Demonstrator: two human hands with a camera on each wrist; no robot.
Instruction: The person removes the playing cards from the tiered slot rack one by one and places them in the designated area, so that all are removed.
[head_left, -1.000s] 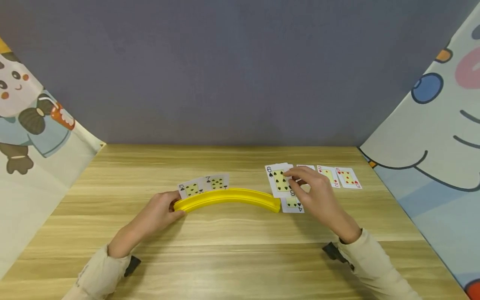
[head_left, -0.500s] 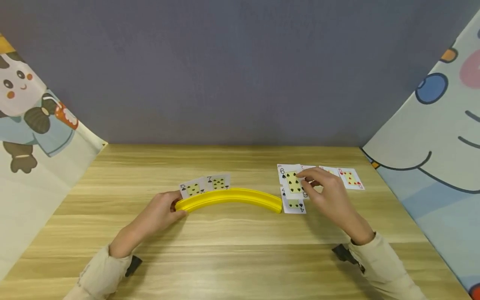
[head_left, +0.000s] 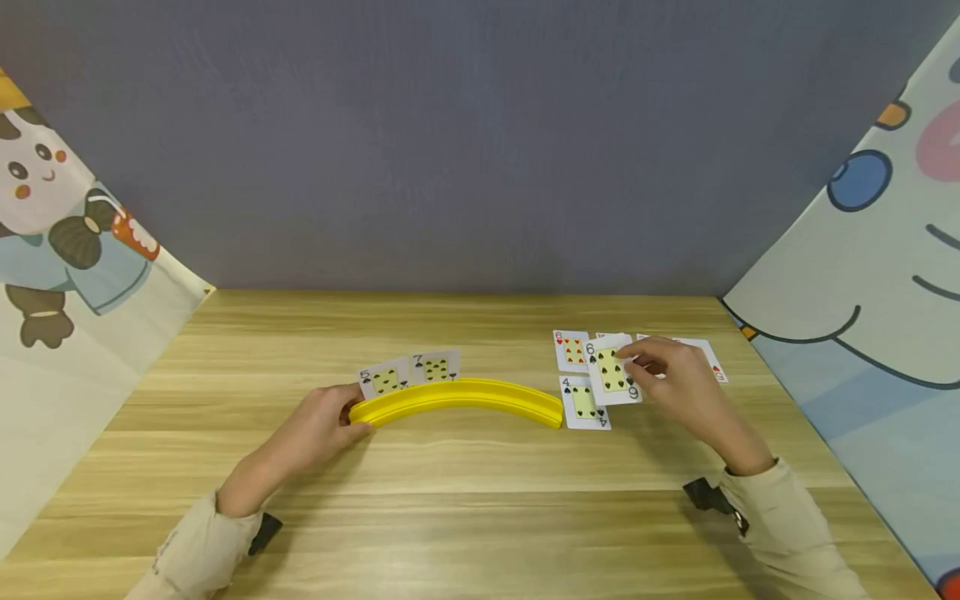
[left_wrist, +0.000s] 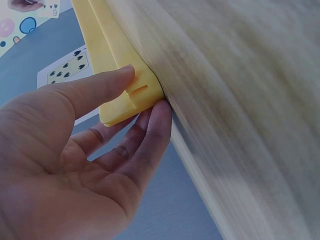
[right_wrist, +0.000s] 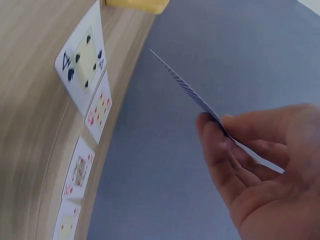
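Observation:
My left hand (head_left: 322,421) grips the left end of a curved yellow card holder (head_left: 465,390), thumb in front and fingers behind, as the left wrist view confirms. In the holder's slot stand the five of spades (head_left: 386,380) and the seven of spades (head_left: 435,367), side by side at the left. Between thumb and fingertips, my right hand (head_left: 678,387) pinches the six of spades (head_left: 612,371), raised over the table. Partly under it in the head view lies the four of spades (head_left: 583,403), flat by the holder's right end; the right wrist view shows the held card edge-on.
Behind the four, a row of red cards lies face up: the six of hearts (head_left: 572,351), then others partly hidden by my right hand, with a five (head_left: 712,360) at the right end. A grey wall (head_left: 465,150) bounds the wooden table (head_left: 450,517) at the back.
My right hand has carried the six of spades to the right, uncovering the six of hearts and more of the four of spades. My left hand stays on the holder.

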